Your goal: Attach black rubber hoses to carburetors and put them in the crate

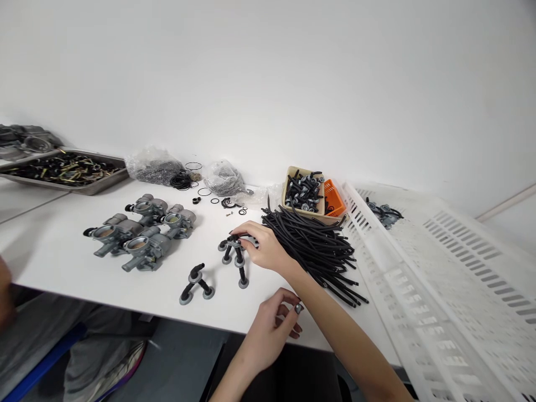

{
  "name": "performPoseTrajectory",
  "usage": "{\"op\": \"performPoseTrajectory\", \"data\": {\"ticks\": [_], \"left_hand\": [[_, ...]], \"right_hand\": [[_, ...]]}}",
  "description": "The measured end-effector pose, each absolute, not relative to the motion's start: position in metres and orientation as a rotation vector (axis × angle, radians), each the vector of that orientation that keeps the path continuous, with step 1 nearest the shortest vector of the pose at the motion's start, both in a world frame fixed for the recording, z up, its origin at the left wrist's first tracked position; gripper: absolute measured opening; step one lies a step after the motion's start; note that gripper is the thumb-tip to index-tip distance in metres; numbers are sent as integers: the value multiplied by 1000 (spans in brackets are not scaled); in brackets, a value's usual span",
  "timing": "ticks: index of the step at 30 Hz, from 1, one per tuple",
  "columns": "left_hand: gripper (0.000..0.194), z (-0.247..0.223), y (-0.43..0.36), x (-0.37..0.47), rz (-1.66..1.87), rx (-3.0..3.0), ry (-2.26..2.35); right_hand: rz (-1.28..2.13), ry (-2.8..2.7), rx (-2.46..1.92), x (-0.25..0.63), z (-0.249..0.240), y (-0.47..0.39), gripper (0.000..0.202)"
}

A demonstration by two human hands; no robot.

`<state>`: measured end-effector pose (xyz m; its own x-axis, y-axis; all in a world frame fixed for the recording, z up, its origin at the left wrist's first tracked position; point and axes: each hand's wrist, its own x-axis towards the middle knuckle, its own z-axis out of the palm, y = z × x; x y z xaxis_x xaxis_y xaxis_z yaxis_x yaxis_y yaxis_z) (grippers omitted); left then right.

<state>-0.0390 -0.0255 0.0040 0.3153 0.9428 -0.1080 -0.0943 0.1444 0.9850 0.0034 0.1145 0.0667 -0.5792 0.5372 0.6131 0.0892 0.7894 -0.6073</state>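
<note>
My right hand (264, 245) reaches over the table. Its thumb and fingertips are closed on a short black rubber tube with a grey round cap (233, 239), at the top of a small cluster of such pieces. One capped tube (242, 273) of that cluster stands nearest me. Left of it is another little group of capped black tubes (196, 276), leaning together. My left hand (272, 329) hovers at the table's front edge, beneath my right forearm. Its fingers are curled and the thumb meets the forefinger; whether anything is between them is hidden.
Several grey carburetors (146, 245) stand on the left. Long black hoses (310, 251) lie right of my hand, before a cream bin (288, 198) of capped tubes and an orange basket (334, 198). A white slotted crate (419, 312) fills the right. Another person's hand (5, 285) shows far left.
</note>
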Motion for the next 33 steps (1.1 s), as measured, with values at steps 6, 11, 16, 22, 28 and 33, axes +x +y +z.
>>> {"op": "performPoseTrajectory", "data": {"ticks": [6, 11, 16, 22, 28, 33], "left_hand": [[23, 4, -25, -39, 932, 1173, 960], [23, 3, -24, -39, 933, 1168, 957], [24, 3, -24, -39, 920, 1180, 969], [22, 3, -25, -40, 926, 1170, 957], [22, 3, -24, -39, 931, 1176, 956], [23, 2, -24, -39, 931, 1177, 961]], "right_hand": [[663, -2117, -464, 4, 65, 115, 27], [633, -2130, -444, 3, 65, 115, 27], [631, -2119, -448, 3, 64, 116, 24], [628, -2111, -454, 3, 63, 116, 23], [626, -2111, -459, 3, 63, 115, 23], [616, -2079, -480, 1, 62, 116, 23]]}}
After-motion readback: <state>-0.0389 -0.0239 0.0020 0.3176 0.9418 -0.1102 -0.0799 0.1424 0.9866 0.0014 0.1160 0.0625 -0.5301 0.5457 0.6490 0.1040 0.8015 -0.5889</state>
